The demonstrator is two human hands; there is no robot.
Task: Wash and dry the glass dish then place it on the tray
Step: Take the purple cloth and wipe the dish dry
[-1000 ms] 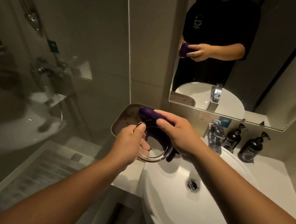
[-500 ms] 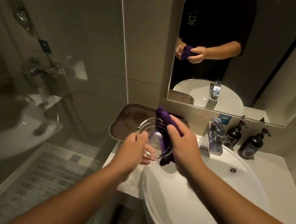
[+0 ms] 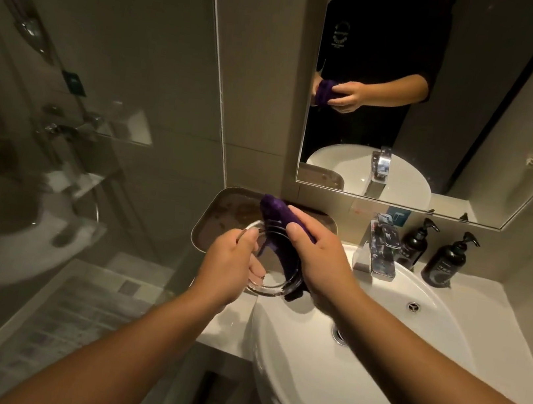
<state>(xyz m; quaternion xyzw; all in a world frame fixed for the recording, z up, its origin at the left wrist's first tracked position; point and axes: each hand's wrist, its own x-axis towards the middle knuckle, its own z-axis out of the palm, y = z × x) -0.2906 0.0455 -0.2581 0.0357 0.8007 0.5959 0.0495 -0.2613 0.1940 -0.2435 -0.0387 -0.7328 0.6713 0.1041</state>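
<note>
We find the dish (image 3: 269,264) held in the air over the sink's (image 3: 371,373) left edge, just in front of the tray (image 3: 218,215). The left hand (image 3: 228,265) grips its near rim, thumb on top, fingers curled beneath. The right hand (image 3: 322,262) clamps a purple cloth (image 3: 277,210) against the dish's right side. A tap (image 3: 379,249) and two bottles (image 3: 430,254) stand behind the sink.

1. The tray (image 3: 222,210) lies against the wall, with bare floor showing along its left half.
2. The purple cloth (image 3: 276,211) and glass dish (image 3: 274,265) hang over the tray's right half.
3. The faucet (image 3: 377,249) and two pump bottles (image 3: 414,246) crowd the right.
4. The shower glass (image 3: 116,110) bounds the left side.
</note>
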